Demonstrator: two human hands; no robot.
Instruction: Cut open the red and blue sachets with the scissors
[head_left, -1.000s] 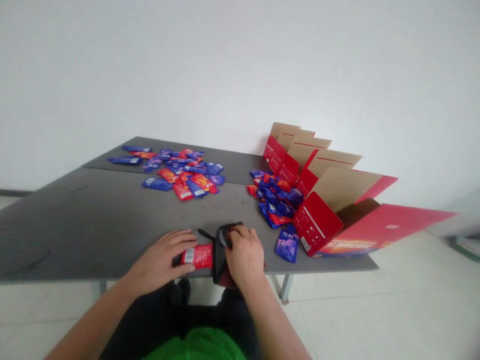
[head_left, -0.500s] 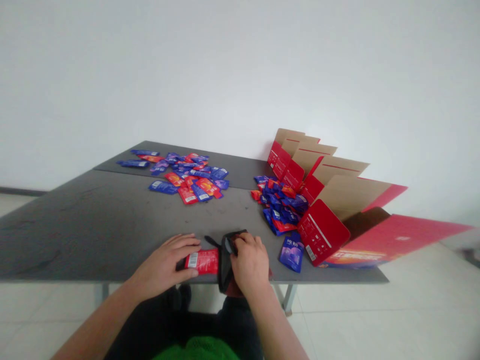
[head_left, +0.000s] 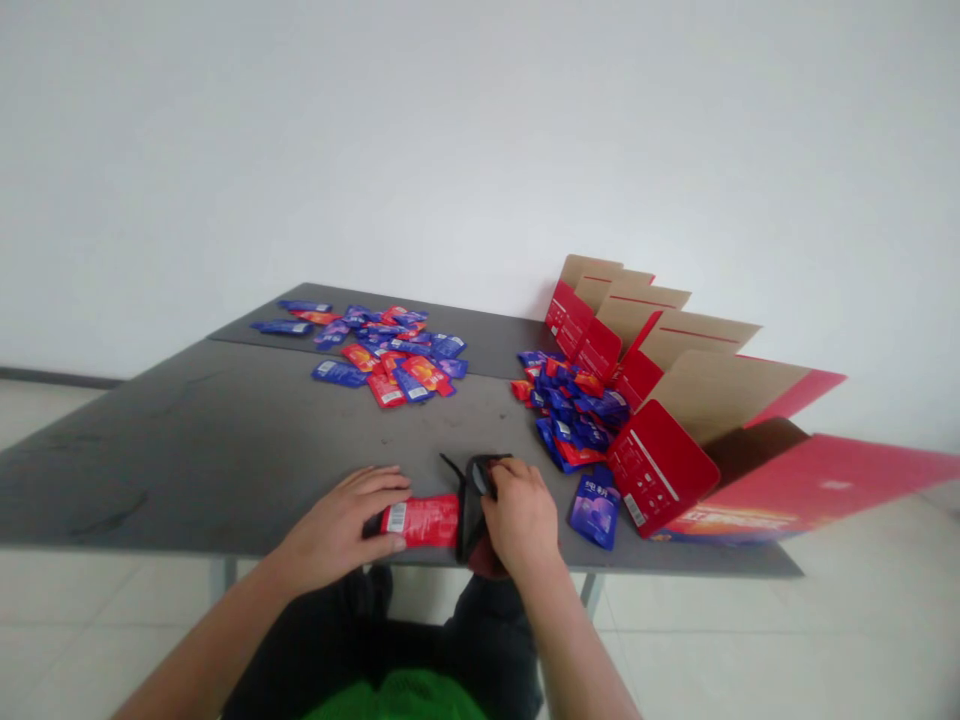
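A red pouch (head_left: 424,522) with a white barcode lies flat at the table's near edge. My left hand (head_left: 352,520) holds it down at its left end, thumb on the near side and fingers along the far side. Closed around a black hand-held tool (head_left: 472,510), my right hand (head_left: 521,510) keeps it against the pouch's right end. The tool has a round dark part on top and a thin strip sticking out to the far left; its exact kind is unclear. Something reddish-brown shows under my right hand, mostly hidden.
A single purple pouch (head_left: 596,510) lies right of my right hand. Behind it is a heap of blue and red pouches (head_left: 570,405) against a row of open red cartons (head_left: 664,465). More pouches (head_left: 405,360) are spread farther back on the grey table (head_left: 247,430).
The view has shifted a little, moving everything slightly right. My right hand and the black tool have moved slightly right along the pouch, uncovering more red. My left hand stays on the pouch.
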